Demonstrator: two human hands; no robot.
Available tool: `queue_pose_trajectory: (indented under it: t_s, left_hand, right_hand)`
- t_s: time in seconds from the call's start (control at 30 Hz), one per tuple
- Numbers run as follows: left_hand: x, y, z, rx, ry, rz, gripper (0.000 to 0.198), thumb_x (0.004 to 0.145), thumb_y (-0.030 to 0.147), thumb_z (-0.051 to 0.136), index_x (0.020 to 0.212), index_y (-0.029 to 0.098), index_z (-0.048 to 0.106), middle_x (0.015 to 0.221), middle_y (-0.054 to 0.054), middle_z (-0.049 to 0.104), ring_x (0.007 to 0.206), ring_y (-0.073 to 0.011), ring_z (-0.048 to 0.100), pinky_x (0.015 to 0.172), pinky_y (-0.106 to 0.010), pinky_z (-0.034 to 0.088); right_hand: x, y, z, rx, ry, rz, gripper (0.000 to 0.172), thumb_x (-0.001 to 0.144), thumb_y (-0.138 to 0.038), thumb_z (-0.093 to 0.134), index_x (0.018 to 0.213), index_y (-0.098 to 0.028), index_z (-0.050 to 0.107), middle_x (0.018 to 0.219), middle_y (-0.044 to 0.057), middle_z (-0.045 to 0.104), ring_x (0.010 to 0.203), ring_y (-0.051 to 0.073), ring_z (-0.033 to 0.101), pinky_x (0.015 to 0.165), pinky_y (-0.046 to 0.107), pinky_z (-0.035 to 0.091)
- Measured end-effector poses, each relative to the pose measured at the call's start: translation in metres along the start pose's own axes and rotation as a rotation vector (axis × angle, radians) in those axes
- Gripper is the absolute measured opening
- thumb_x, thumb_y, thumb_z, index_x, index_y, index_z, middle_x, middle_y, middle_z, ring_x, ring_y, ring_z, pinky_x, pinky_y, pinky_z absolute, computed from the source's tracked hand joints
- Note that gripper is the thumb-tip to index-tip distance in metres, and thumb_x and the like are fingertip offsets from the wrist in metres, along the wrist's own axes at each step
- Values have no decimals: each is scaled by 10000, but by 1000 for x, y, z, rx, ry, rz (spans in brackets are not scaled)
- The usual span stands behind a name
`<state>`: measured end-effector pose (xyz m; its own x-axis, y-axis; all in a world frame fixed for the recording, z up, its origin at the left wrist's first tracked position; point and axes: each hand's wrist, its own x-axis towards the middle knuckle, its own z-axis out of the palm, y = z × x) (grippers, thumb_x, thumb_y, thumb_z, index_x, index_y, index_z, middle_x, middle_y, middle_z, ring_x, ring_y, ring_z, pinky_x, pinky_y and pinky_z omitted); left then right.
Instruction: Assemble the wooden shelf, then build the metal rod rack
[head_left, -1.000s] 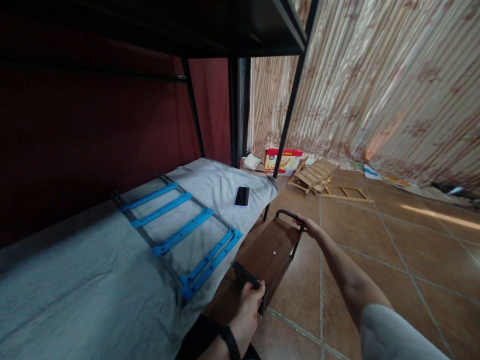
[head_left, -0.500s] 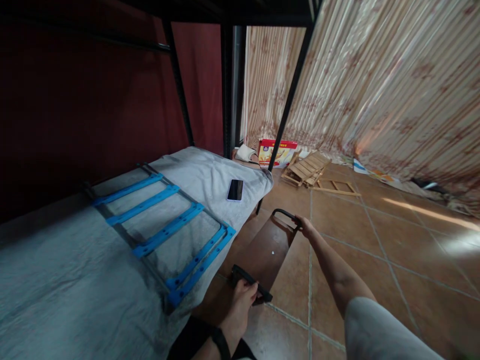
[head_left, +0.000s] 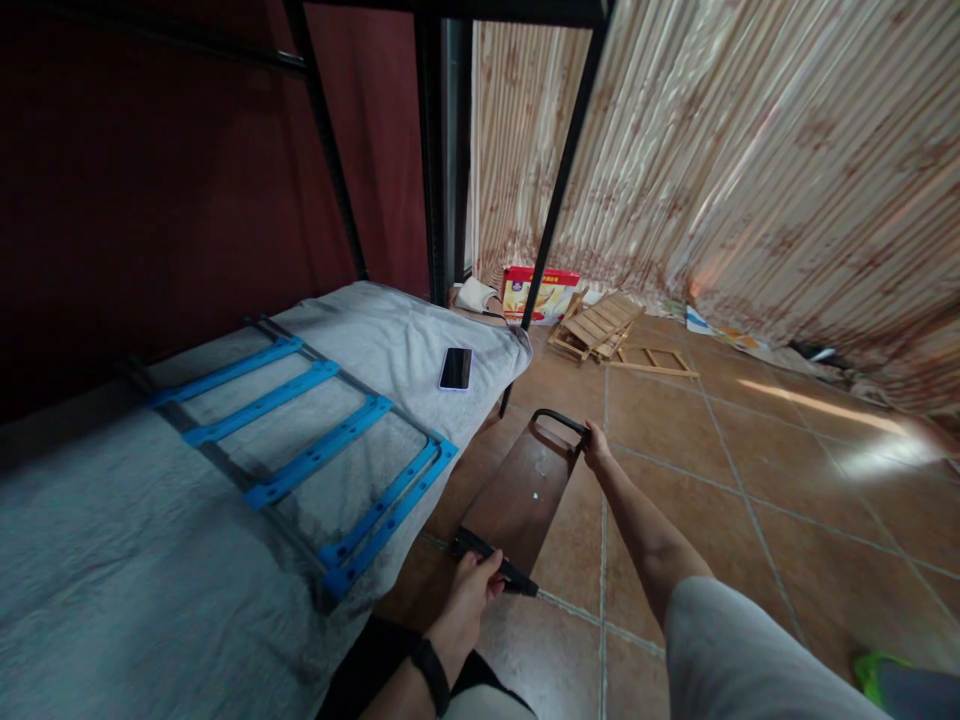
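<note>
A long brown board (head_left: 517,490) with a black metal loop at each end is held low over the tiled floor, beside the bed. My left hand (head_left: 474,588), with a black band on its wrist, is closed around the black bar at the near end. At the far end, my right hand (head_left: 597,446) grips the corner of the other black loop with the arm stretched out. A small white speck shows on the board's surface.
On the bed's grey sheet (head_left: 382,320) lie a blue-slatted rack (head_left: 315,455) and a phone (head_left: 455,369). Wooden slatted pieces (head_left: 604,325) and a red-and-yellow box (head_left: 541,293) are on the floor by the curtain (head_left: 675,150). A black post (head_left: 566,170) rises at the bed's corner.
The camera view has shifted slightly, so the scene sits a little further left and higher. Both hands keep their hold on the board. A green and grey object now shows at bottom right.
</note>
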<state>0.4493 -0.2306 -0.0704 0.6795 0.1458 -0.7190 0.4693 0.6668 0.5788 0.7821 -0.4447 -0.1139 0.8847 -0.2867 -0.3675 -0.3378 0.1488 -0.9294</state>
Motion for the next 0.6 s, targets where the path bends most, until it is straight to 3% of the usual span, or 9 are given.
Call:
queue_pose_trajectory:
  t_s: [0.3, 0.43, 0.6]
  left_hand:
    - [-4, 5, -9, 25, 37, -5, 171, 798, 142, 731, 880, 170, 584, 852, -43, 696, 724, -117, 683, 666, -223, 533]
    - [-5, 5, -10, 9, 7, -14, 120, 840, 137, 678, 875, 166, 568, 814, -42, 689, 707, -116, 677, 678, -231, 539]
    - [-7, 5, -14, -10, 23, -56, 109, 855, 135, 661, 857, 164, 556, 831, -57, 705, 726, -127, 690, 685, -239, 545]
  right_hand:
    - [-6, -4, -20, 7, 88, 100, 243, 816, -500, 490, 839, -281, 592, 965, -29, 697, 1032, 208, 580, 856, 356, 378]
    - [-13, -4, -18, 13, 88, 124, 241, 813, -504, 514, 825, -277, 596, 948, -23, 696, 1038, 214, 578, 870, 360, 381]
    - [-23, -2, -11, 28, 76, 124, 232, 816, -492, 526, 807, -269, 590, 854, -12, 682, 941, 209, 602, 779, 319, 422]
